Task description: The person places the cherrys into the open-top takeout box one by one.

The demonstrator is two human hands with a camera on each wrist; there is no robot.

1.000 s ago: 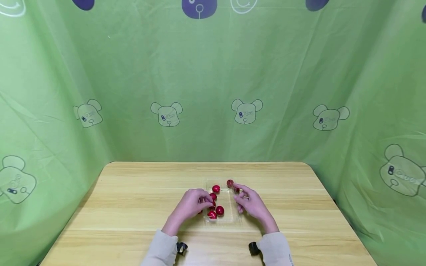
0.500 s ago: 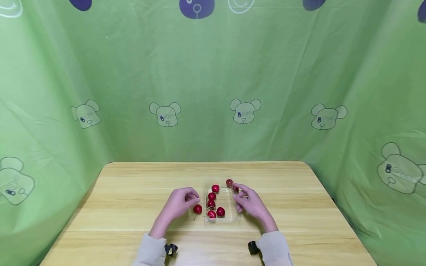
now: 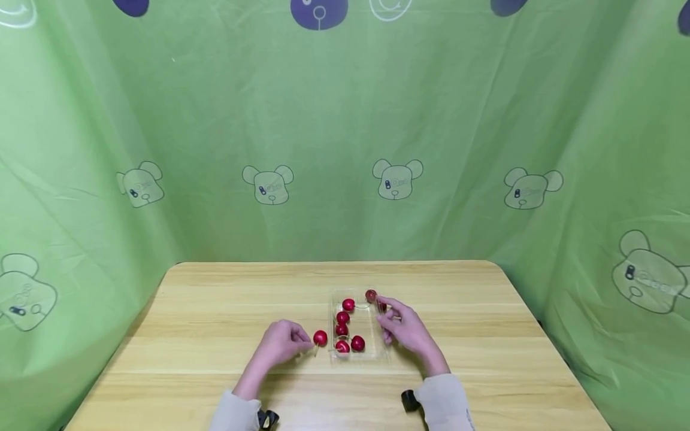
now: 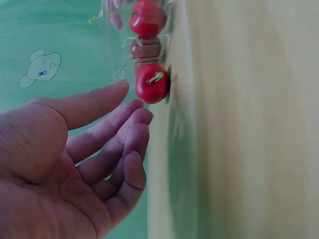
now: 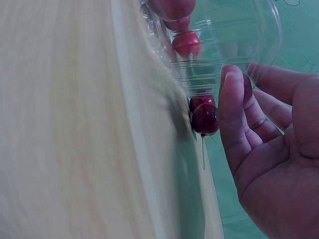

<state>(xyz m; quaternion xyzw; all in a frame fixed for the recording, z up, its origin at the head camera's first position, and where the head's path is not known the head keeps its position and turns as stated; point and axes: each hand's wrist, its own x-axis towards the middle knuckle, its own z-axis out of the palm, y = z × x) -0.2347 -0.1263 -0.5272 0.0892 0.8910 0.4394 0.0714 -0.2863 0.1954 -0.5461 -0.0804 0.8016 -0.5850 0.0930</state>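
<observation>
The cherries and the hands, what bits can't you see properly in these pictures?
- Head view: the clear box is nearly invisible; its edges are too faint to trace.
- Head view: the right hand covers the box's right side, and one cherry only peeks out.
- Left wrist view: the top cherry is cut off by the edge.
- Right wrist view: the table is blurred.

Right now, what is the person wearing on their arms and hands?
Both hands are bare: the left hand and right hand. Each arm has a light grey long sleeve to the wrist, with a small black wrist-mounted device at each cuff.
</observation>
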